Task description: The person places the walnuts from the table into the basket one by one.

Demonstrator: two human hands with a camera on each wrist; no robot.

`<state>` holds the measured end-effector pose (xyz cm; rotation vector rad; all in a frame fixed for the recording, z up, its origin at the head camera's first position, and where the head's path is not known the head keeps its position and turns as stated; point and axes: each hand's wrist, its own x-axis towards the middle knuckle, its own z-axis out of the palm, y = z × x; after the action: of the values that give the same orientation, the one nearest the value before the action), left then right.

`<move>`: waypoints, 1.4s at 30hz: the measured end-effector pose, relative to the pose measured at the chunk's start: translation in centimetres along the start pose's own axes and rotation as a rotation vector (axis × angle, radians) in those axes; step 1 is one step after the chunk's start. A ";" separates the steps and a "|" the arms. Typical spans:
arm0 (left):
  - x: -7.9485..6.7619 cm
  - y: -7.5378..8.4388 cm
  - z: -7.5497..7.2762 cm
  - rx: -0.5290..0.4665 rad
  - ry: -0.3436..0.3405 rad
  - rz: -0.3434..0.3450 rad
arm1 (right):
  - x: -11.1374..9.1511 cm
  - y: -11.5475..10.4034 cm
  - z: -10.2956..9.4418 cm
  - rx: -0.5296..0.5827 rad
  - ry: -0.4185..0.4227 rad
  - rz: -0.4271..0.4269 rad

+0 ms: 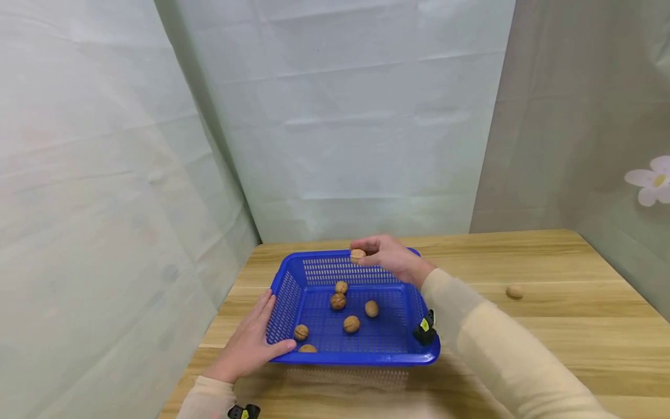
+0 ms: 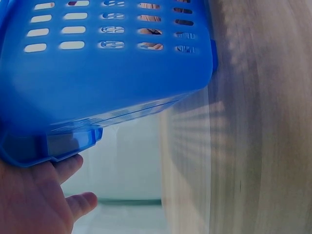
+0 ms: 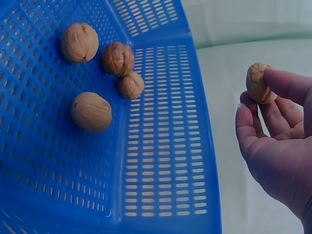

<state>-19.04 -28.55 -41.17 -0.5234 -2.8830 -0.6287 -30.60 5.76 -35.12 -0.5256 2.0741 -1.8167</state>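
My right hand (image 1: 389,256) pinches a walnut (image 1: 357,256) between thumb and fingers, over the far rim of a blue plastic basket (image 1: 356,358). In the right wrist view that walnut (image 3: 258,83) is held outside the basket wall, near the fingertips. My left hand (image 1: 251,340) rests on the basket's near left corner, its thumb on the front rim and its fingers along the left side. Several walnuts lie loose on the basket floor, among them a darker walnut (image 1: 337,301) and a paler walnut (image 1: 351,324). Another walnut (image 1: 307,348) is partly hidden behind the front rim.
The basket stands on a wooden table (image 1: 565,343). One more walnut (image 1: 515,291) lies on the table to the right. Pale cloth (image 1: 345,128) hangs behind the table and along its left side.
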 end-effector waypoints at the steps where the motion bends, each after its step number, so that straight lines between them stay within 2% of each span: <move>1: 0.0 0.1 0.0 -0.002 0.000 -0.002 | 0.1 0.1 0.1 -0.006 0.008 0.001; 11: 0.0 0.3 0.0 -0.004 0.007 -0.006 | 0.5 0.9 0.5 -0.057 0.080 0.048; 19: -0.2 0.2 -0.2 -0.005 0.015 0.007 | -0.3 -1.0 0.1 -0.036 0.085 0.007; 23: -0.3 0.3 -0.1 -0.006 0.018 0.007 | -1.6 -2.5 -1.0 0.013 0.066 -0.039; 28: -0.2 0.4 -0.1 -0.008 0.017 0.005 | -4.2 -3.2 -3.7 0.001 0.084 -0.054; 32: 0.1 0.4 -0.3 -0.002 0.028 0.025 | -6.5 -2.0 -6.4 -0.039 0.141 -0.033; 37: 0.2 0.3 -0.4 0.005 0.018 0.037 | -9.0 1.3 -9.4 -0.059 0.219 0.002; 42: 0.2 0.2 -0.4 -0.006 0.000 0.020 | -11.1 4.4 -11.1 -0.079 0.261 0.035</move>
<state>-19.15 -28.51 -40.73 -0.5519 -2.8731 -0.6346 -26.46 21.30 -38.00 -0.2816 2.3160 -1.8749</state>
